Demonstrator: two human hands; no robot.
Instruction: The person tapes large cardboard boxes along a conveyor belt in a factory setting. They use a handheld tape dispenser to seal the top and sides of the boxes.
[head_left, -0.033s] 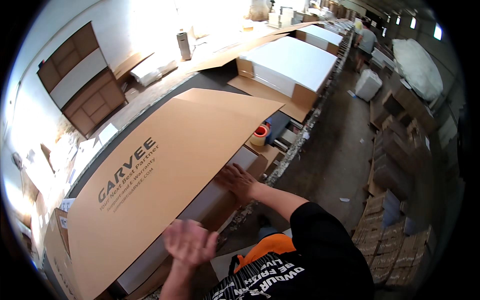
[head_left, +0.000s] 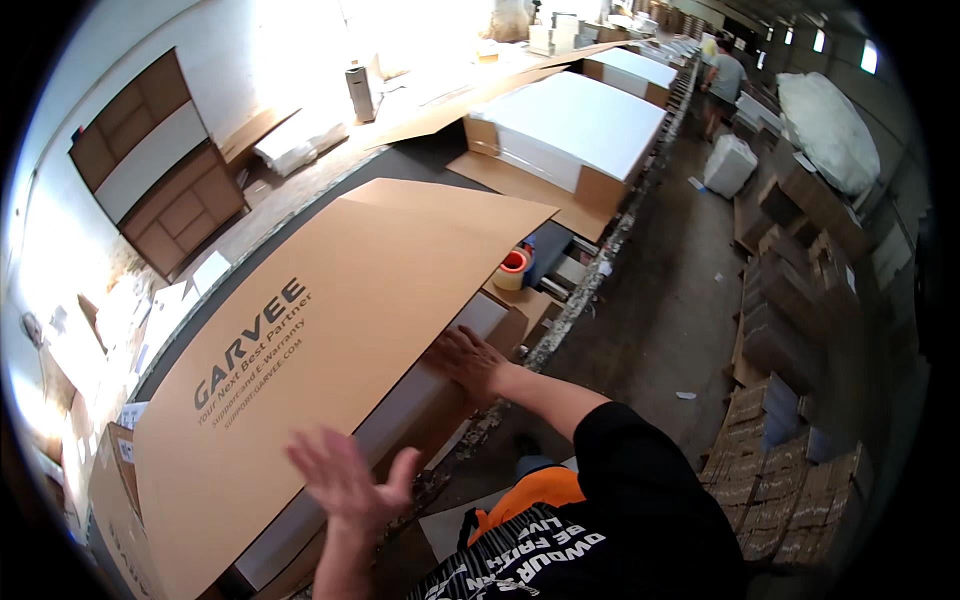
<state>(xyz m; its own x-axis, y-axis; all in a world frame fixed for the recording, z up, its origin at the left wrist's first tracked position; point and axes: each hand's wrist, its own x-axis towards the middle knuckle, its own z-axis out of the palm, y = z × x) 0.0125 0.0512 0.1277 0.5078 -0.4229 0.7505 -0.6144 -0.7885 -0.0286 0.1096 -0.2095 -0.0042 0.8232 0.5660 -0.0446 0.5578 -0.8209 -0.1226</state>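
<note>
A long brown cardboard flap [head_left: 370, 270] with dark printing spans the box in front of me. Below its near edge shows a white inner side [head_left: 400, 405]. My left hand [head_left: 350, 480] is above the flap's near edge, thumb apart and fingers spread, slightly blurred, with nothing in it. Against the box's white side, just under the flap edge, my right hand [head_left: 465, 362] lies with its fingers stretched out; some fingertips are in shadow. Past the flap's right end stands a roll of tape [head_left: 512, 268] with a red core.
Farther along the dark conveyor [head_left: 425, 160] sits an open carton with a white top [head_left: 570, 120]. Flat cardboard stacks [head_left: 785, 480] line the aisle's right side. A white wrapped bundle [head_left: 730, 165] and a person [head_left: 722, 85] are farther up the aisle.
My left hand has moved left and slightly up over the flap's edge, its fingers now more spread. My right hand stays against the box's side. The whole view has shifted slightly.
</note>
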